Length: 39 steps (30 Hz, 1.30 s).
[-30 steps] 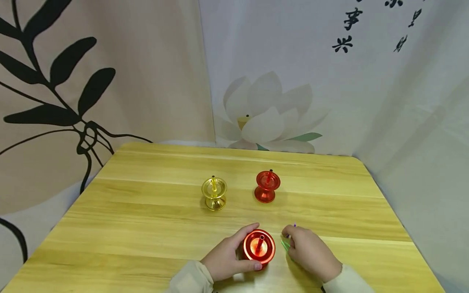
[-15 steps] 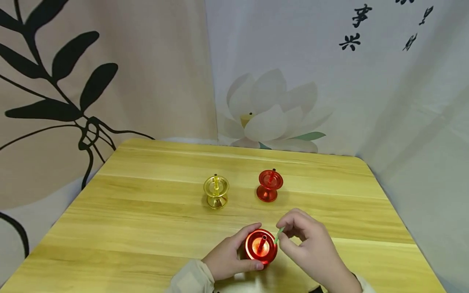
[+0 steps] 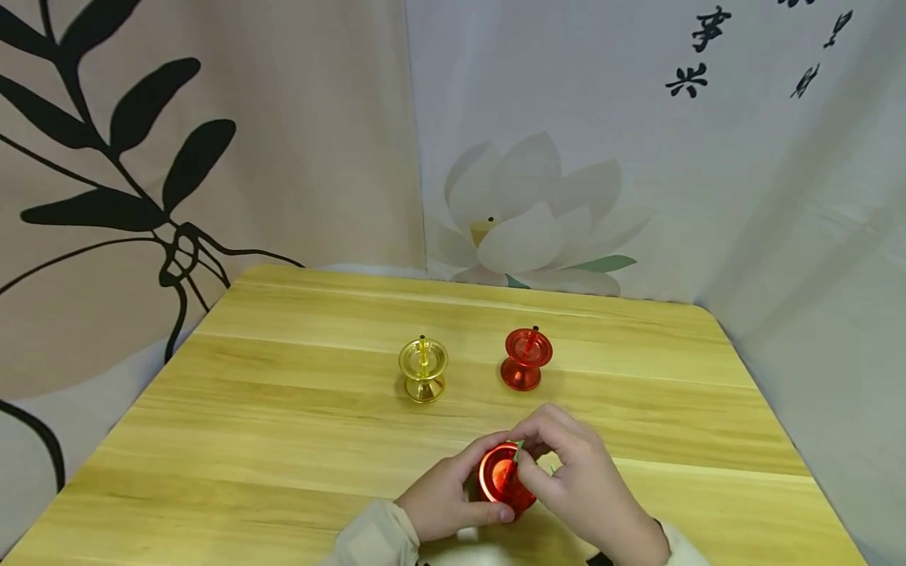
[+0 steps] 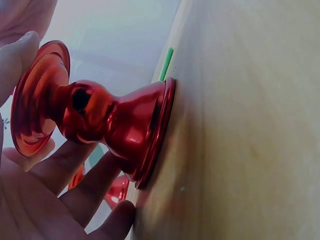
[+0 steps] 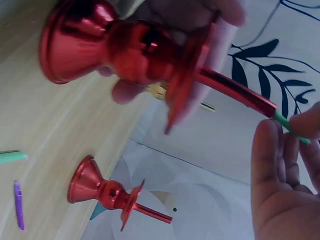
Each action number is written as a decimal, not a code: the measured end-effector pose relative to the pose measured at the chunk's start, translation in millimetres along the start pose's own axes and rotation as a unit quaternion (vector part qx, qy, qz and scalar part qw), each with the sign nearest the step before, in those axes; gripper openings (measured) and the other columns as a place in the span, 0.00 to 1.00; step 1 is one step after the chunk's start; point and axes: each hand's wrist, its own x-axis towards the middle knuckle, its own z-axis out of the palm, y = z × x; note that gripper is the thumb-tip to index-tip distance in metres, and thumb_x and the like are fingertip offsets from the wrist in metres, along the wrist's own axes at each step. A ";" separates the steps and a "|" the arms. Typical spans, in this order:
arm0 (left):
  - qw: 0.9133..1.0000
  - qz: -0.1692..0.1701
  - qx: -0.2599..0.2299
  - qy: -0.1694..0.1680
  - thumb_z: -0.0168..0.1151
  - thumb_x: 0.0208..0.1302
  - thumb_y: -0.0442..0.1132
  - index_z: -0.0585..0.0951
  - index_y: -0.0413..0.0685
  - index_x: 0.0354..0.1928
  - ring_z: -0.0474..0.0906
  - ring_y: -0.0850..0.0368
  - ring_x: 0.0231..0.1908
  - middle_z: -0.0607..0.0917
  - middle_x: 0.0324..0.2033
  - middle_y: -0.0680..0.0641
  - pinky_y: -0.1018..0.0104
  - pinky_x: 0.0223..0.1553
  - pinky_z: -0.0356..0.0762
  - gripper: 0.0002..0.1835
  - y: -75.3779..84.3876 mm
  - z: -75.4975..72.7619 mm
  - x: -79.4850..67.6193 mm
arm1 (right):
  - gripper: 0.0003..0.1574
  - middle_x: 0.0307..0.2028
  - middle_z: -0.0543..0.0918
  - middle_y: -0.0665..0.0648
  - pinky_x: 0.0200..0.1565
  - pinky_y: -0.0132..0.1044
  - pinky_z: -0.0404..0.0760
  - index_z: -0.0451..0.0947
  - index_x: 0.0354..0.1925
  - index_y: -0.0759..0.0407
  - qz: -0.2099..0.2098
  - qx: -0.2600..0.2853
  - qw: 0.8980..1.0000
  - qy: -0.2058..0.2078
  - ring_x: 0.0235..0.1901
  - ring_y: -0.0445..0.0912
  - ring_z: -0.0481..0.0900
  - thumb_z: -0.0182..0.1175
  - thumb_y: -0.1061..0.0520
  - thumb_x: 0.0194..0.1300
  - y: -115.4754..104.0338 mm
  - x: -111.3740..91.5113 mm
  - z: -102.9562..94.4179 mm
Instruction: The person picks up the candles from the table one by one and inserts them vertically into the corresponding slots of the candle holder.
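My left hand [image 3: 439, 499] grips a shiny red metal candle holder [image 3: 499, 474], with its fingers and thumb around the cup. In the left wrist view its flared foot [image 4: 140, 125] is on the tabletop. My right hand [image 3: 583, 483] pinches a thin green stick [image 5: 284, 121] between thumb and fingers. The lower end of the stick meets the tip of the holder's upright tube [image 5: 245, 92]; how deep it sits inside is hidden. Another green stick [image 5: 11, 156] and a purple stick [image 5: 19, 205] lie on the table near the right hand.
A gold candle holder [image 3: 423, 377] and a second red candle holder [image 3: 525, 363] stand upright farther back on the wooden table [image 3: 297, 409]. Behind the table hangs a printed curtain [image 3: 325, 141] with leaves, a lotus and characters.
My right hand has picked up a green stick from the table and brought it left to the tube of the red candle holder. The left hand keeps its hold.
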 end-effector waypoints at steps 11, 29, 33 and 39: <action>1.000 -0.004 0.013 0.015 0.73 0.61 0.51 0.59 0.55 0.77 0.75 0.58 0.62 0.78 0.64 0.51 0.59 0.65 0.71 0.46 -3.5 -1.6 1.3 | 0.24 0.34 0.77 0.37 0.34 0.29 0.79 0.81 0.40 0.45 0.008 -0.048 0.999 -0.024 0.33 0.34 0.76 0.66 0.73 0.51 3.9 -8.0 -2.4; 0.906 -0.015 -0.109 0.408 0.67 0.65 0.29 0.62 0.39 0.73 0.60 0.47 0.72 0.65 0.72 0.40 0.54 0.73 0.57 0.37 -34.5 -69.5 13.7 | 0.11 0.24 0.73 0.42 0.28 0.29 0.72 0.80 0.24 0.50 0.256 -0.228 0.921 -0.186 0.24 0.34 0.67 0.74 0.58 0.55 54.2 -36.2 -19.2; 0.914 -0.031 -0.105 0.391 0.69 0.64 0.31 0.55 0.38 0.77 0.54 0.47 0.75 0.59 0.75 0.40 0.57 0.75 0.51 0.44 -42.5 -72.6 23.1 | 0.26 0.16 0.62 0.42 0.24 0.29 0.64 0.67 0.12 0.47 0.253 -0.250 0.909 -0.218 0.20 0.35 0.59 0.72 0.59 0.55 58.7 -38.8 -13.4; 0.925 -0.049 -0.108 0.360 0.73 0.62 0.36 0.47 0.44 0.79 0.55 0.50 0.75 0.59 0.76 0.44 0.58 0.74 0.53 0.53 -50.9 -76.9 39.5 | 0.29 0.15 0.63 0.42 0.22 0.30 0.62 0.65 0.11 0.48 0.268 -0.263 0.899 -0.223 0.18 0.36 0.59 0.71 0.61 0.58 60.1 -38.1 -8.5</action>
